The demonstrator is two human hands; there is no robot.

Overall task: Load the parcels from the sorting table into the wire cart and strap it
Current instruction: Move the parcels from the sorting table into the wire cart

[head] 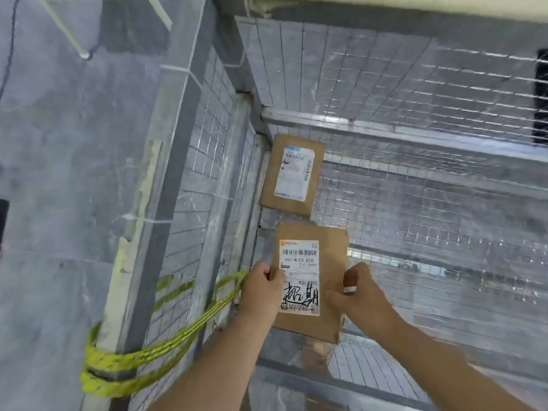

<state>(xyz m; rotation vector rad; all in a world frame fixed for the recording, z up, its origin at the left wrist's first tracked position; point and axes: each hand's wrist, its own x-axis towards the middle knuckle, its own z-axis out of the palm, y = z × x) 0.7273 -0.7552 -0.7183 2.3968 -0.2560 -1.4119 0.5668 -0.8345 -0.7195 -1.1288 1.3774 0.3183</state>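
Near parcel, brown, label up, held inside wire cart, far parcel flat in corner — yellow strap looped outside

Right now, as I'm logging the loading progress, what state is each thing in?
Held parcel, label up, inside the cart, not released.
Second parcel, lying flat in the cart's far left corner, label up.
Wire cart, one parcel set down inside.
Yellow strap, looped round the left corner post.
Left hand, grips held parcel's left edge.
Right hand, grips its right edge.
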